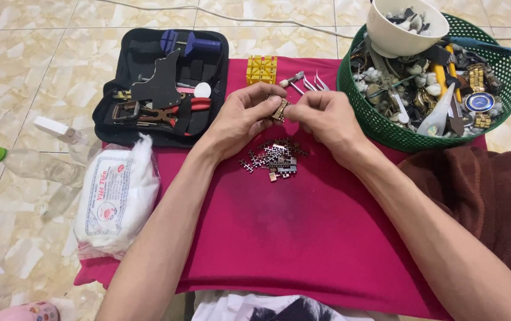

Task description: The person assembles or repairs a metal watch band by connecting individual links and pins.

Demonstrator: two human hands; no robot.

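Your two arms come into view from the bottom edge, both bare from the elbows down, with no sleeves showing. Your left hand (245, 116) and right hand (325, 122) wear no gloves, rings, watch or bracelet. Your fingernails are short and plain. At the bottom edge, a strip of your white shirt (249, 306) with a dark print shows.

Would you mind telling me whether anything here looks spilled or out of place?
Small metal links lie scattered loose on the pink cloth beneath both hands, which hold a gold band piece. Otherwise nothing stands out.
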